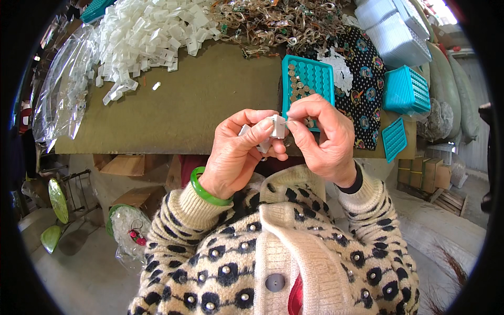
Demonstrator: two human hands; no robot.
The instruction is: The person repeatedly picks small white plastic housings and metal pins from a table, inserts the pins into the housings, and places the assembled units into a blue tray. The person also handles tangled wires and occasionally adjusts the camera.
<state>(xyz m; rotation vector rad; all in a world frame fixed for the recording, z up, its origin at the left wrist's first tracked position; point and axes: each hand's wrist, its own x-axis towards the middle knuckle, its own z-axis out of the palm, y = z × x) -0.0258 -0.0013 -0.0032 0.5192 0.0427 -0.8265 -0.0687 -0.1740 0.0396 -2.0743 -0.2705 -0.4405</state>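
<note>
My left hand (239,142) is closed around several small white plastic pieces, with one boxy white plastic piece (277,127) held up between thumb and fingers. Beside it, my right hand (325,136) pinches a thin, light strand that reaches toward this piece; whether it is wire or something else is too small to tell. Both hands meet above the table's near edge. Just beyond my right hand lies a teal tray (321,79) with rows of round hollows, and small round metallic discs (295,86) sit in part of it.
A heap of white plastic pieces (152,34) covers the back left of the olive table (184,105), next to a clear plastic bag (65,84). Tangled coppery strips (278,23) lie at the back. On the right are stacked teal trays (404,90) and white trays (399,39).
</note>
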